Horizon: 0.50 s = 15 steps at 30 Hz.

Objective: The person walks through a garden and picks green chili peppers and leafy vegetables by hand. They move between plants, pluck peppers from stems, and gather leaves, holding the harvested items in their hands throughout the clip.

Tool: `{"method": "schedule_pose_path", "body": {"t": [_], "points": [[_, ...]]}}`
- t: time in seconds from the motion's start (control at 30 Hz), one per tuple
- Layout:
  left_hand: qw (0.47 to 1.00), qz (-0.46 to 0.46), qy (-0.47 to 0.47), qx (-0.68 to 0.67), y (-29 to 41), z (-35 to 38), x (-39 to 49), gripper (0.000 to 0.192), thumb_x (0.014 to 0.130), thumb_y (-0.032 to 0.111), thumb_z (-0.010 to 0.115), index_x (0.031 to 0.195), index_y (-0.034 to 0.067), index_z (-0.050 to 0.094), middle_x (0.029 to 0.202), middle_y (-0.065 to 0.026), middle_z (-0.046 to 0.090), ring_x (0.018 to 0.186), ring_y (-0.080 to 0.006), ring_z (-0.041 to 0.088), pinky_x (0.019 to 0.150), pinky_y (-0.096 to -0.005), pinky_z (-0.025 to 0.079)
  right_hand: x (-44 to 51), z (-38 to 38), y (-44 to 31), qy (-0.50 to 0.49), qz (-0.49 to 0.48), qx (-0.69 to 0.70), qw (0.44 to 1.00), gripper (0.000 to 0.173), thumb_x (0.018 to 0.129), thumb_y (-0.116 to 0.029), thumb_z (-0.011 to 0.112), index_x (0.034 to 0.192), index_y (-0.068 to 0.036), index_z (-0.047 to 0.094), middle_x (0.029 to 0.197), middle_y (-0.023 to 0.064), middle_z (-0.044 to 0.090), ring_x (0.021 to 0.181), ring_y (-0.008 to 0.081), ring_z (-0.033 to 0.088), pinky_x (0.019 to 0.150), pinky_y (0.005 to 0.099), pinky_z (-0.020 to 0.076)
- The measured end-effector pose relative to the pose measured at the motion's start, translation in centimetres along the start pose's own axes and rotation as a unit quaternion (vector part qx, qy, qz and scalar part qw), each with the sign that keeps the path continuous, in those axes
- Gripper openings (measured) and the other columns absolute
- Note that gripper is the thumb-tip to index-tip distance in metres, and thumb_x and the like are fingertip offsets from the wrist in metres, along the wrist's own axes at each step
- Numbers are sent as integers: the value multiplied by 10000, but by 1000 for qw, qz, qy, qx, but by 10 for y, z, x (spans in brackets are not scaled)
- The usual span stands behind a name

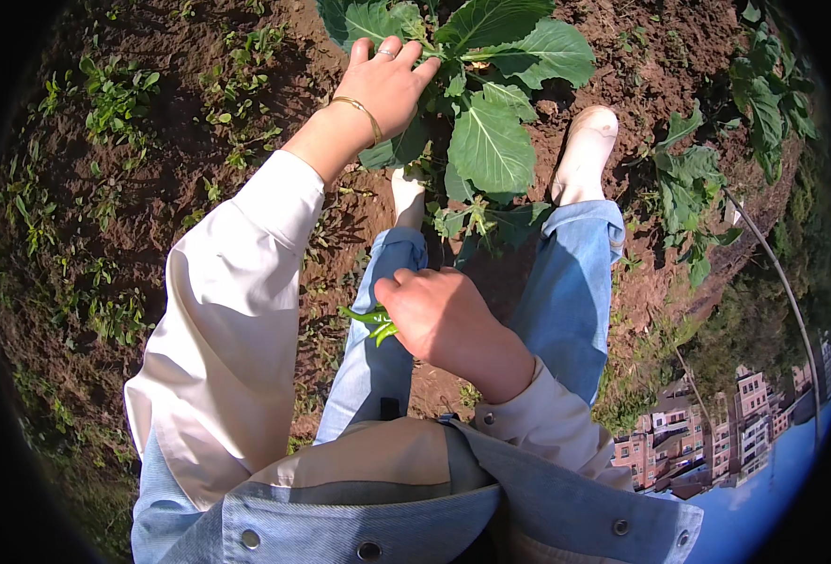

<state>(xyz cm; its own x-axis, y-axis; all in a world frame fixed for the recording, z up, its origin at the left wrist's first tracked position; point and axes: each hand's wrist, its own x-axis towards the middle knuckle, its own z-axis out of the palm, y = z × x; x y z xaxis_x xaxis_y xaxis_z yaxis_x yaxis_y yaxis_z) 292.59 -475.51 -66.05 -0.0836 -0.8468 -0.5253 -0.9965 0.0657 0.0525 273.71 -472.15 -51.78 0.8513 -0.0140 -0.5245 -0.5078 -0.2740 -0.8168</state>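
Note:
A broad-leaved cabbage-type plant [493, 144] grows from the soil in front of me, with pale veins on its green leaves. My left hand [387, 88], wearing a ring and a thin gold bracelet, reaches into the leaves near the plant's centre. Its fingers are bent and their tips are hidden, so whether they grip a stem cannot be told. Lower down, between my legs, my right hand [444, 317] is closed around green chili peppers [367, 316]. The pepper tips stick out on the left side of the fist; the rest is covered.
Reddish-brown soil [176, 204] with low weeds [116, 99] spreads to the left. My light boot [588, 151] stands right of the plant, the other partly behind leaves. Further right are more leafy plants [690, 180], a thin curved pole [785, 271] and distant buildings [715, 430].

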Motion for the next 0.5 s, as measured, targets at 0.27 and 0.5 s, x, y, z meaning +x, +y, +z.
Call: {"method": "schedule_pose_path", "body": {"t": [0.27,0.5], "points": [[998,14,46,-50,-14,7,4,540,727,29,546,1259,123,537,1253,-7,536,1175,-251,442,956,-467,325,2,3,0,-3,-8,3,1000,139,726,-82,601,853,-56,550,784,97,574,733,288,625,622,392,504],[995,24,42,-83,-15,4,-3,509,727,25,556,1224,135,562,1235,-7,544,1163,-253,457,976,-473,308,6,-8,-2,-50,11,-1,999,158,779,-89,542,929,-45,569,842,106,618,779,279,653,668,408,508]]}}
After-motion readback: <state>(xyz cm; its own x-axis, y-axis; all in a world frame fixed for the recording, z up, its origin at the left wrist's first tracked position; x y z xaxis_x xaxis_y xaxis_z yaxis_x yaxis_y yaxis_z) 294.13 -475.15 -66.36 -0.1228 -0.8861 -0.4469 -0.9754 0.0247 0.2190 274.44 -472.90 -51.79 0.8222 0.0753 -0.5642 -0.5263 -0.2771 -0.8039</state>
